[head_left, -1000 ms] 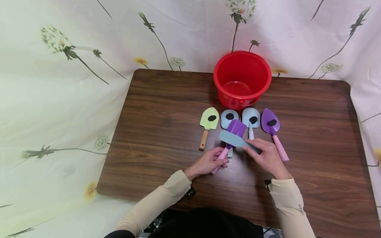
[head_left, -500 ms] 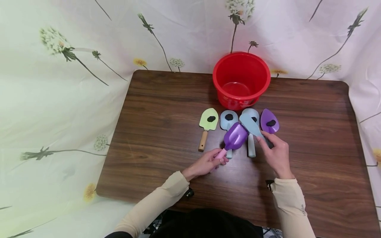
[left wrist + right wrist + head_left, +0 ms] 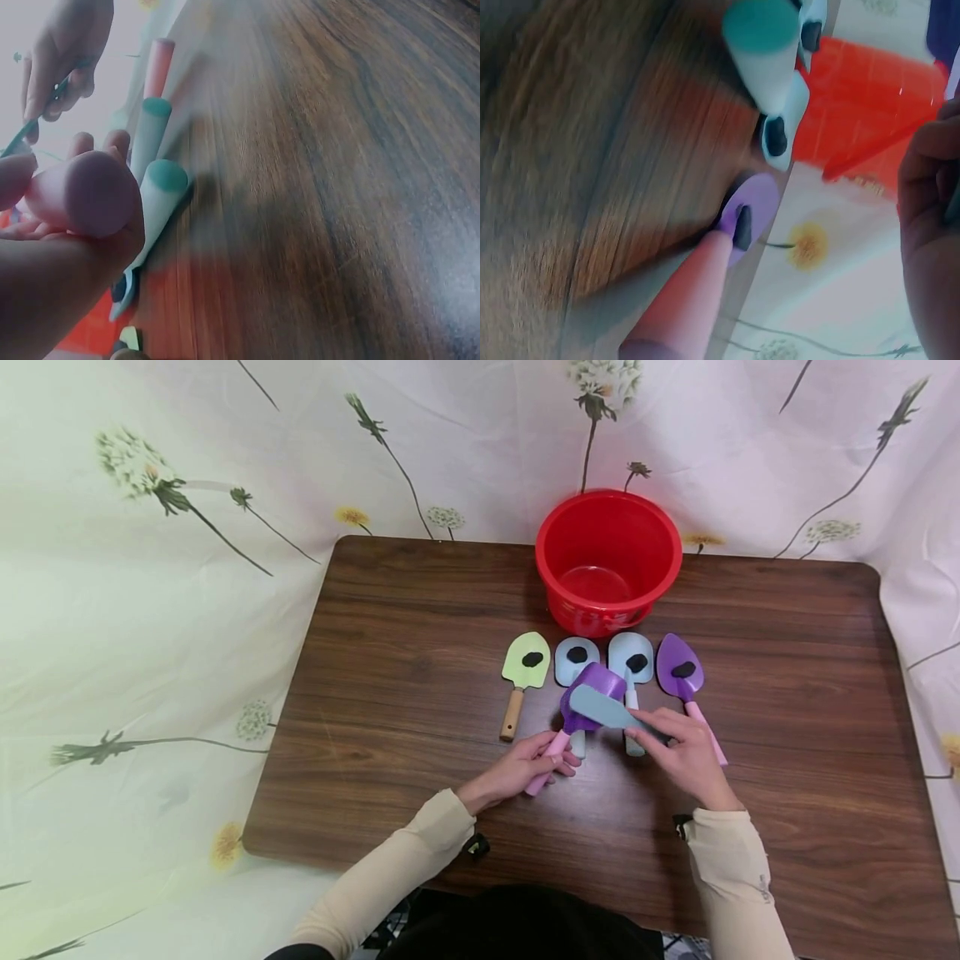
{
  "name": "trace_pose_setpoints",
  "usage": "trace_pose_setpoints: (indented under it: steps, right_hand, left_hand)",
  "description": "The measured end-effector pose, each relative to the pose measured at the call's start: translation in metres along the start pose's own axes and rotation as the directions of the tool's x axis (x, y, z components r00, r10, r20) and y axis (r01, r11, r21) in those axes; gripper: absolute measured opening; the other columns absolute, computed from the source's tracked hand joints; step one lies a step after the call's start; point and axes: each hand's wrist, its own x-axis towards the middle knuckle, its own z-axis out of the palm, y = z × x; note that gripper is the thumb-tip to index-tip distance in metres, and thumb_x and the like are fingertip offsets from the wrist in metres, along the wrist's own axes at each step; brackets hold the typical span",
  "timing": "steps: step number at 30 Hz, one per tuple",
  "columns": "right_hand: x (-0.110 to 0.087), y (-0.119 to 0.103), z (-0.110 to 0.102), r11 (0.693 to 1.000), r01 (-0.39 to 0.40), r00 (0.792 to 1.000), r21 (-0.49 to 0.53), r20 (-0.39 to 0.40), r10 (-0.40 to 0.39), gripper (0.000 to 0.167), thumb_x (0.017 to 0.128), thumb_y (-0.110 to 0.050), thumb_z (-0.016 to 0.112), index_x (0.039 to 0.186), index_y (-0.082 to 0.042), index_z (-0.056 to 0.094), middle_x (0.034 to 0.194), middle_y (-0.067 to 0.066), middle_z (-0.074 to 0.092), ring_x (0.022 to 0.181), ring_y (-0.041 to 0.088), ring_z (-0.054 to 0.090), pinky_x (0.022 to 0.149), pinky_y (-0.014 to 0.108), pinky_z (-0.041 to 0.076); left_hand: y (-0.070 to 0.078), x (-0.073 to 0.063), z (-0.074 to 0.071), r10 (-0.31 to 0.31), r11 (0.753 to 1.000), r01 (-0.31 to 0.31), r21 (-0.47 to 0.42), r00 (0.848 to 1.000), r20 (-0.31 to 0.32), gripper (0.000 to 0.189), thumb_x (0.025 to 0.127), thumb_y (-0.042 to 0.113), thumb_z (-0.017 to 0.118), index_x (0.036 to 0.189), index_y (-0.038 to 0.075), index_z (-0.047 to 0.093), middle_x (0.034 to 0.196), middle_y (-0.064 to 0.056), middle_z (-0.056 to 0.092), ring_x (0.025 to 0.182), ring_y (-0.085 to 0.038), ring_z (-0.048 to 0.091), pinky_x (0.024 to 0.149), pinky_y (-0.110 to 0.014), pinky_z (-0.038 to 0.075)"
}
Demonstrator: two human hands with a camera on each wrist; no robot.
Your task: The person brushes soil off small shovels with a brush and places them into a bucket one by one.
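My left hand grips the pink handle of a purple garden trowel, raised over the row of trowels. In the left wrist view the handle's end faces the camera. My right hand pinches the dark handle of a light blue brush, its long head lying across the purple blade. Just beyond lie a green trowel with a wooden handle, two light blue trowels and another purple trowel with a pink handle. Each of these blades carries a black patch. The held trowel partly covers one blue trowel.
A red bucket stands behind the trowels at the table's back edge. The brown wooden table extends to both sides. A flower-printed cloth hangs behind it and at the left.
The brush swung right, off the purple blade, half a second ago, and is now back left across it. The trowel blade has tilted; the left hand has barely moved.
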Motion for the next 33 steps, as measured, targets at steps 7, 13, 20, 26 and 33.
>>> trace_pose_setpoints:
  steps: [7, 13, 20, 26, 33]
  right_hand:
    - [0.006, 0.004, -0.011, 0.98, -0.171, 0.968, -0.103, -0.202, 0.148, 0.025, 0.08, 0.002, 0.075, 0.105, 0.0, 0.073, 0.089, 0.015, 0.072, 0.078, -0.01, 0.053, 0.066, 0.011, 0.041]
    - [0.008, -0.004, -0.005, 0.997, -0.04, 0.993, -0.073, -0.112, 0.032, 0.03, 0.074, 0.008, 0.076, 0.103, 0.0, 0.074, 0.08, 0.008, 0.07, 0.07, -0.005, 0.05, 0.062, 0.014, 0.037]
    - [0.008, -0.012, 0.005, 0.997, 0.074, 0.99, -0.035, 0.12, -0.07, 0.037, 0.071, 0.006, 0.08, 0.105, -0.005, 0.074, 0.081, -0.002, 0.068, 0.067, -0.001, 0.05, 0.058, 0.013, 0.039]
    - [0.013, -0.008, 0.002, 0.988, 0.027, 1.0, -0.154, 0.003, -0.027, 0.032, 0.073, 0.004, 0.079, 0.104, -0.002, 0.074, 0.076, 0.004, 0.069, 0.064, 0.005, 0.052, 0.06, 0.016, 0.038]
    - [0.015, -0.001, -0.005, 0.951, -0.174, 0.965, -0.256, -0.238, 0.112, 0.024, 0.078, -0.002, 0.077, 0.102, 0.001, 0.073, 0.09, 0.018, 0.073, 0.078, 0.03, 0.066, 0.075, 0.006, 0.038]
  left_hand:
    - [-0.005, -0.003, -0.002, 0.039, 0.998, -0.039, 0.052, 0.999, -0.001, 0.039, 0.1, 0.005, 0.045, 0.137, -0.005, 0.04, 0.123, -0.029, 0.059, 0.105, -0.036, 0.064, 0.085, -0.057, 0.051]
    - [-0.006, -0.001, -0.001, 0.033, 0.995, -0.028, 0.097, 0.998, -0.048, 0.034, 0.098, 0.002, 0.05, 0.13, -0.002, 0.042, 0.115, -0.031, 0.061, 0.073, -0.015, 0.06, 0.053, -0.027, 0.045]
    - [-0.004, 0.0, 0.0, 0.011, 0.993, 0.001, 0.115, 0.995, -0.098, 0.038, 0.099, 0.008, 0.049, 0.136, 0.001, 0.041, 0.11, -0.029, 0.064, 0.073, -0.019, 0.057, 0.052, -0.025, 0.043]
    - [-0.002, -0.001, 0.0, 0.004, 0.994, 0.007, 0.107, 0.995, -0.103, 0.041, 0.102, 0.011, 0.043, 0.142, 0.004, 0.042, 0.11, -0.029, 0.063, 0.078, -0.022, 0.059, 0.059, -0.029, 0.045]
    - [-0.005, -0.003, 0.0, 0.013, 0.981, 0.003, 0.195, 0.997, -0.077, 0.036, 0.1, 0.014, 0.051, 0.135, 0.005, 0.049, 0.107, -0.027, 0.066, 0.073, -0.028, 0.06, 0.055, -0.028, 0.05]
